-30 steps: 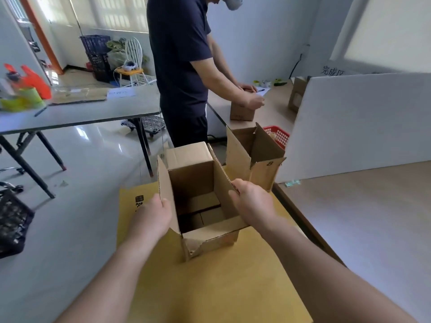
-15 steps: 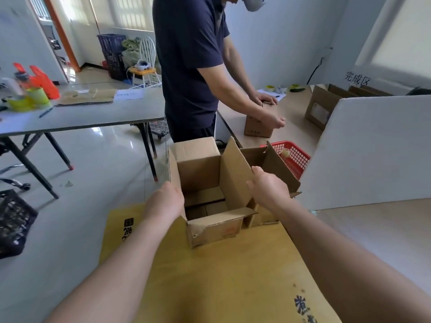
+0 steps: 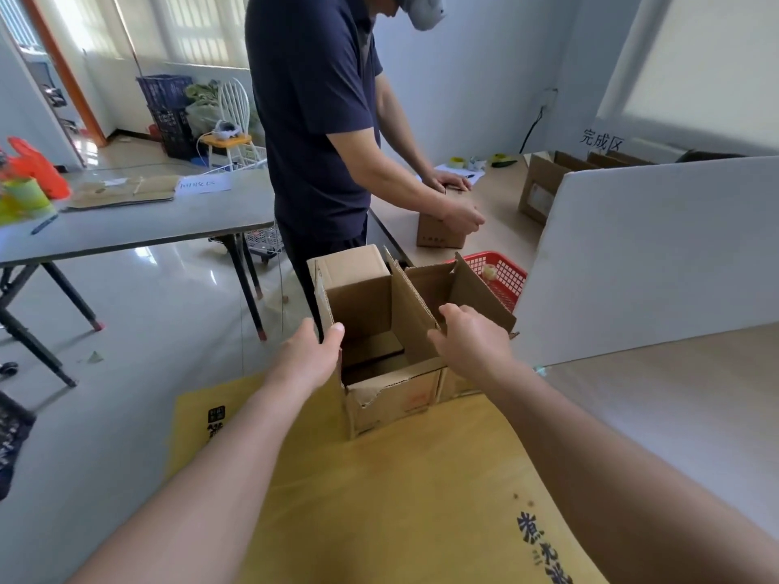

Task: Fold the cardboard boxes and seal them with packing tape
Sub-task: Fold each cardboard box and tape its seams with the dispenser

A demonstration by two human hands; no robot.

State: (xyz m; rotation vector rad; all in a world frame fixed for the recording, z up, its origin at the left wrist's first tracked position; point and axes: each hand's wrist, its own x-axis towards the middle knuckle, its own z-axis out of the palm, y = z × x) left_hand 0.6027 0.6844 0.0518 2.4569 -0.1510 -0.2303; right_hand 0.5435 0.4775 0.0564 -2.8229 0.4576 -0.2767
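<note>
An open brown cardboard box (image 3: 392,396) stands on a yellow cardboard sheet (image 3: 400,491), its top flaps up and its inside bare. My left hand (image 3: 310,358) grips the box's left wall, thumb over the rim. My right hand (image 3: 468,341) holds the upright right flap from outside, thumb on its edge. A second open box (image 3: 472,292) stands right behind it, touching. Rolls of packing tape (image 3: 457,163) lie far off on the back of the wooden table.
A person in a dark shirt (image 3: 314,120) stands just beyond the boxes, handling a small closed box (image 3: 440,236). A red basket (image 3: 503,276) and a white partition board (image 3: 649,255) are to the right. A grey folding table (image 3: 139,225) stands left.
The box has slid away from me, up against the second box. Both hands went with it and kept their hold; my view has tilted upward.
</note>
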